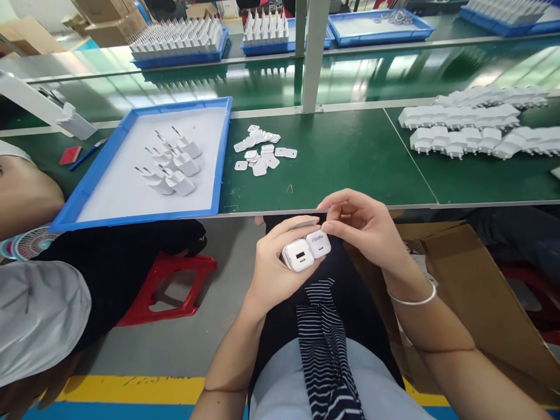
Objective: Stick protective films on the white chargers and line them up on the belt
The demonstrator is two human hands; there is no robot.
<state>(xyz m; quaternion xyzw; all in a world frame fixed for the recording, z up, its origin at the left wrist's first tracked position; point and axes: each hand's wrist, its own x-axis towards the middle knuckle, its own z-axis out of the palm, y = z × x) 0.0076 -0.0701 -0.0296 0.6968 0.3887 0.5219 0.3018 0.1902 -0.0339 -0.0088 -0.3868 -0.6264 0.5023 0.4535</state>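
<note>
Hands over lap, near table edge: left hand (pixel 273 265) clamps two small white plastic charger cubes (pixel 305 251), port face up; right hand (pixel 365 224) fingertips pinch right cube. Far left: blue tray (pixel 221 157) with white plugs (pixel 170 163); loose white labels (pixel 261 150) on green table (pixel 341 157).

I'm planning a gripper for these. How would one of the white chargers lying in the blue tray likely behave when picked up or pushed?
Each white charger looks like a rigid plastic block, so probably stiff and light. Its glossy shell may be slippery. They lie on their sides with prongs pointing out across the blue tray, so a push would likely slide one rather than roll it.
</note>
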